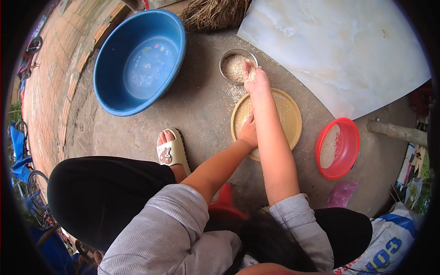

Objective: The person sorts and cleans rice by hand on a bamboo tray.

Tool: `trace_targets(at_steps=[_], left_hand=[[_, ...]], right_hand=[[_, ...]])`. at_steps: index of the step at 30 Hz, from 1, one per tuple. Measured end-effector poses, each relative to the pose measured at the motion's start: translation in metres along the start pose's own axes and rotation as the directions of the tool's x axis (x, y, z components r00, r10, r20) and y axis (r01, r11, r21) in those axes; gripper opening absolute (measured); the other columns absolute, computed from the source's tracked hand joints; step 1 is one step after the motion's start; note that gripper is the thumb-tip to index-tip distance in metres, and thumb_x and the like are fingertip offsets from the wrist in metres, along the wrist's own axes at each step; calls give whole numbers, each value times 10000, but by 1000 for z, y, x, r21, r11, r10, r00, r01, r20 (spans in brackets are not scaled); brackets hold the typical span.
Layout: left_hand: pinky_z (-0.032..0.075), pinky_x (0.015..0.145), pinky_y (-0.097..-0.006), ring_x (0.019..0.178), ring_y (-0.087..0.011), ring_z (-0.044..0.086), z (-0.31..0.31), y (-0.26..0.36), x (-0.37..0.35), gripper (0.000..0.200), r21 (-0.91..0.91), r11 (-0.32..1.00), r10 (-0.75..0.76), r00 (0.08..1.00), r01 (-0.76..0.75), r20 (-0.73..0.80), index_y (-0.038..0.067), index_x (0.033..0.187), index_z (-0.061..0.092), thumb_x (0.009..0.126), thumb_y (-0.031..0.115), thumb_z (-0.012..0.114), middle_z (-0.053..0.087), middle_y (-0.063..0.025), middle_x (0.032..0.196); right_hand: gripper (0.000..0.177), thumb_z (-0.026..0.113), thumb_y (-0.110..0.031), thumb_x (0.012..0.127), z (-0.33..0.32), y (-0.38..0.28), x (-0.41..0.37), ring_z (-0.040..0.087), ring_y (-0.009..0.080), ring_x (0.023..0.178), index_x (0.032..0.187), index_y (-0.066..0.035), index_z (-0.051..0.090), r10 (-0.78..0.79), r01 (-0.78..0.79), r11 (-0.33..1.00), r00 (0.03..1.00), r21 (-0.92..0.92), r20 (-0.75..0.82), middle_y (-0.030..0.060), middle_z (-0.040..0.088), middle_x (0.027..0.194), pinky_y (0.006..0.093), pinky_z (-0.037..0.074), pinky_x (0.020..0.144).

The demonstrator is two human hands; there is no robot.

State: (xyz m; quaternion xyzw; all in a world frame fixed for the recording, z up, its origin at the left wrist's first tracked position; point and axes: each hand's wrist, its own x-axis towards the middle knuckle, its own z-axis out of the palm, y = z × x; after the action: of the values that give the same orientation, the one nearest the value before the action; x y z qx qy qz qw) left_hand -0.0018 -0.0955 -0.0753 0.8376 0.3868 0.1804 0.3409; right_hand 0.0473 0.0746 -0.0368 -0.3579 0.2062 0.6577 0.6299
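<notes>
Outdoors, the concrete floor (201, 119) carries everything, its surface rough and dusty, with loose grain scattered around the steel bowl; tiled paving (50, 68) runs along the far left, where bicycles stand. A pale marbled sheet (334, 50) covers the floor at the upper right, and a straw bundle (215, 13) lies at the top edge. The blue basin (151, 68) sits at the upper left, well apart from the hands. A printed sack (389, 238) slumps at the lower right, near the wood pole (398, 133). Between the basin and the red bowl (349, 151) lies the round tray (288, 114), and just beyond its rim sits the steel bowl (223, 73). As for progress, the grain (234, 68) already lies well up in the steel bowl, while more remains on the tray's left part and along one side of the red bowl. The right hand (259, 82) is palm up at the steel bowl's rim, fingers loosely cupped under some grain. The left hand (249, 134) reaches down at the tray's grain, its fingers partly behind the right forearm, so whether they pinch anything cannot be told.
</notes>
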Motion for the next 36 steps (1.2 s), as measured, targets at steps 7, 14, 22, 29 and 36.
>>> trace_targets(at_steps=[7,14,22,29,36], left_hand=[[73,1128,-502,1389,-304,171,-20,16,0,589,116,993,3,1000,-5,17,55,1375,355,873,362,385,327,-131,1445],[100,1119,-506,1378,-295,204,-8,10,0,544,396,917,49,998,-59,34,65,1372,359,912,357,358,323,-123,1444],[111,1124,-470,1379,-253,213,-5,16,-3,522,405,914,70,995,-36,-71,118,1408,316,935,336,350,293,-78,1470],[132,1128,-430,1368,-276,238,-3,11,4,515,271,961,5,982,46,-187,103,1411,310,947,321,355,289,-90,1473],[117,1131,-428,1386,-283,185,-2,-8,21,554,482,875,32,989,42,-144,82,1424,276,947,360,329,250,-104,1488]], right_hand=[[968,228,-715,852,27,-9,-65,-160,363,1376,1424,-30,-145,168,-129,971,967,-202,192,183,-190,1491,552,-77,1083],[960,287,-682,866,16,-39,-80,-93,376,1388,1428,-23,-128,285,-212,936,925,-279,250,191,-169,1495,554,29,1102],[362,413,-159,932,-84,-79,-92,522,316,1159,1203,56,522,-495,417,421,850,-806,181,234,562,1199,367,404,970],[358,446,-59,863,-206,-55,-136,438,331,1218,1205,10,525,-717,195,-535,410,-822,564,195,486,1289,387,336,1029],[390,465,-82,844,-231,-49,-154,387,293,1274,1226,-28,519,-585,125,-729,396,-673,708,139,447,1352,368,296,1068]])
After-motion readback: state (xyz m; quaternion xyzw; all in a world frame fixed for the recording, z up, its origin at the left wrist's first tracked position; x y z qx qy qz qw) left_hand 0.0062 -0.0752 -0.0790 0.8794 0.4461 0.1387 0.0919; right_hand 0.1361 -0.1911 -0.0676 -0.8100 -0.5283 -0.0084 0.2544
